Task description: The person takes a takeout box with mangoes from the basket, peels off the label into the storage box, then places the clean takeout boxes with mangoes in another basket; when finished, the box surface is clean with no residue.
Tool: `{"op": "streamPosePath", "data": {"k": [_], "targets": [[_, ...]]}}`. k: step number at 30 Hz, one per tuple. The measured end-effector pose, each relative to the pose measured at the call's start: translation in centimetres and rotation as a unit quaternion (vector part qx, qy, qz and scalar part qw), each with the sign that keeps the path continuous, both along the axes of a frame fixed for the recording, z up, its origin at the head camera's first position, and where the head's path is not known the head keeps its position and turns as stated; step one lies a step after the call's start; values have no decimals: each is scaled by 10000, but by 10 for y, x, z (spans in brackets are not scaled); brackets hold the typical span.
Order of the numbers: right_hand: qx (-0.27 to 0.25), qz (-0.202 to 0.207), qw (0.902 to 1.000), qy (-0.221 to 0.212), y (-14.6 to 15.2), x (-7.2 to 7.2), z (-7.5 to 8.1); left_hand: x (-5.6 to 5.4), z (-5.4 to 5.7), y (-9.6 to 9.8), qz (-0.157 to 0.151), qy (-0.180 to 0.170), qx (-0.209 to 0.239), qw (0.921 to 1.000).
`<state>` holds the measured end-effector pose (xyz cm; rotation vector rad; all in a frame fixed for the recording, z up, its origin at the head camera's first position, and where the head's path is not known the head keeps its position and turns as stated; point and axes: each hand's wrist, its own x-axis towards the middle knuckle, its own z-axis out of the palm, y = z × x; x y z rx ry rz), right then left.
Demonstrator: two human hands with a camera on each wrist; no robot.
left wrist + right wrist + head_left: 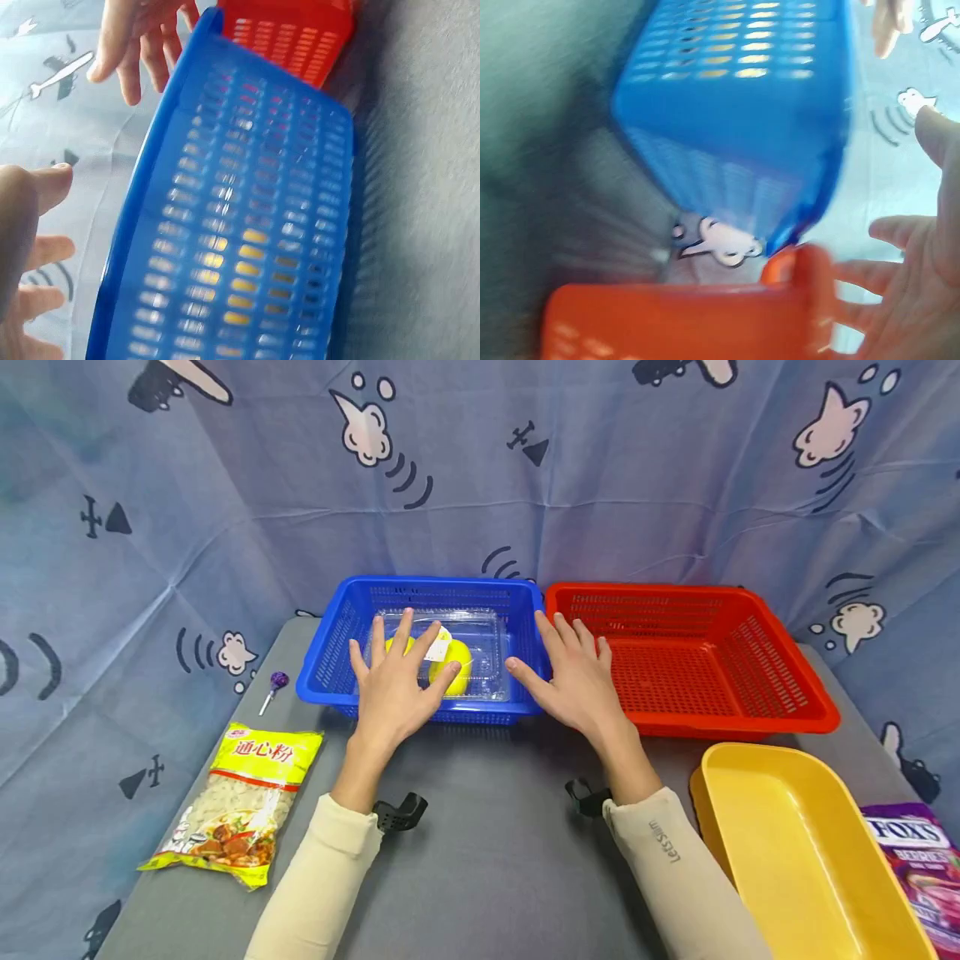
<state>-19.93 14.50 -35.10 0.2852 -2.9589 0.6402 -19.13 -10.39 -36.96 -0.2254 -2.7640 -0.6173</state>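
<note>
My left hand (393,689) hovers over the front of the blue basket (330,697), fingers spread and holding nothing. Inside that basket lies a clear plastic container (491,664) with yellow round items (459,670) and a white label, partly hidden by the left hand. My right hand (577,681), its fingers spread too, is above the spot where the blue basket meets the red basket (750,722). From the left wrist view, the blue basket's slotted side (247,210) stands below both hands. The right wrist view has the right hand (907,277) beside the baskets' rims.
A yellow bag of pasta (243,802) lies at the left, with a purple lollipop (279,680) behind it. On the right stand a yellow tub (795,843) and a purple FOXS candy bag (918,868). A patterned curtain (465,468) hangs behind the grey table (495,860).
</note>
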Motion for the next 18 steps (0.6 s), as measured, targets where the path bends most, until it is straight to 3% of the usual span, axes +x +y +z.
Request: {"op": "streamPosePath", "data": {"k": [8, 18], "targets": [[-180, 630, 9963, -549, -18, -12, 22, -1, 0, -36, 285, 340, 454, 9980], [-149, 976, 9915, -847, -22, -33, 17, 0, -14, -86, 683, -97, 538, 9962]]}}
